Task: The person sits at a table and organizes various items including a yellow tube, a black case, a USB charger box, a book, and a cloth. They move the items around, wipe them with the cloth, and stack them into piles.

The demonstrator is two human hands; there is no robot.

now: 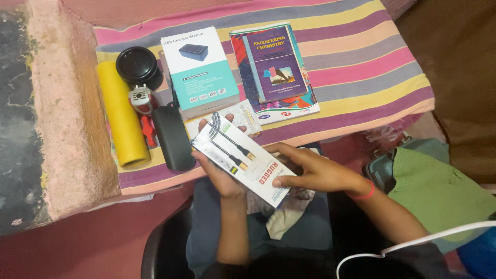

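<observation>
- Presently, item one: a white cable package [243, 161], flat and oblong, with a braided cable showing through its front. We hold it over the lap, just near of the counter [361, 67], which is draped in a striped cloth.
- Its long axis runs diagonally, from far left to near right.
- Our left hand [219, 173] lies beneath the package, palm up; its fingers wrap the left edge and a fingertip shows past the far end. It is closed on the package.
- Our right hand [315, 170] comes in from the right, palm down, fingers spread along the near-right end, thumb on the face. It also grips the package, and it sits at the end nearest us.
- Both forearms rise from the near edge; the right wrist wears a pink band [365, 195].
- On the counter, left to right: a yellow cylinder [123, 116], a black round lid [137, 64], a black case [172, 138], a white and teal box [199, 70], a stack of books [274, 67].
- A green cloth [436, 188] lies to the near right, well apart.
</observation>
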